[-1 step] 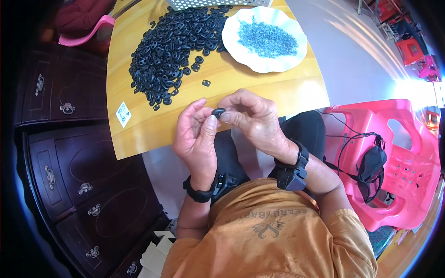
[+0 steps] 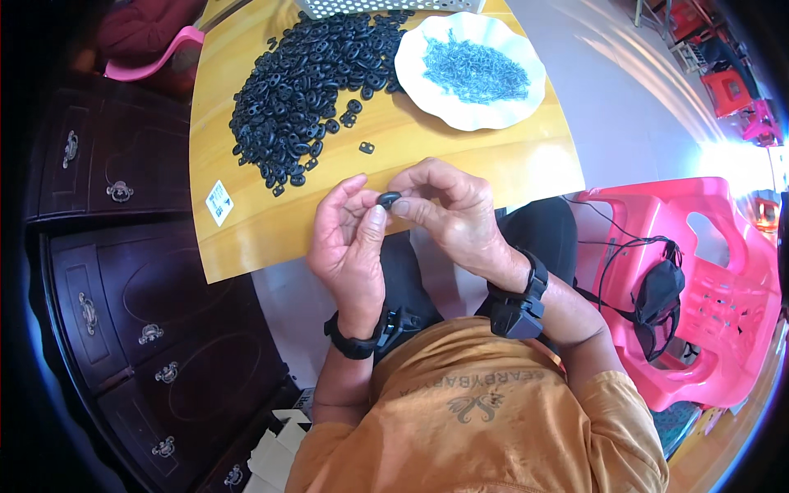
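Note:
Just past the table's near edge, both my hands meet at a small black oval plastic piece (image 2: 388, 200). My left hand (image 2: 349, 234) pinches it from the left, thumb against it and fingers curled behind. From the right, the thumb and forefinger of my right hand (image 2: 448, 209) close on its other end. My fingertips hide part of the piece. Beyond them on the wooden table lies a large heap of black plastic pieces (image 2: 300, 90), many with two holes. A white wavy-rimmed plate (image 2: 460, 119) beside it bears thin silvery bits (image 2: 477, 70), too small to make out.
One loose black piece (image 2: 366, 148) lies between heap and hands. A perforated pale basket (image 2: 390, 6) stands at the table's far edge. Dark drawers (image 2: 164, 312) flank the left. On the right, a pink plastic chair (image 2: 715, 304) holds a black mask-like item (image 2: 662, 287) and cords.

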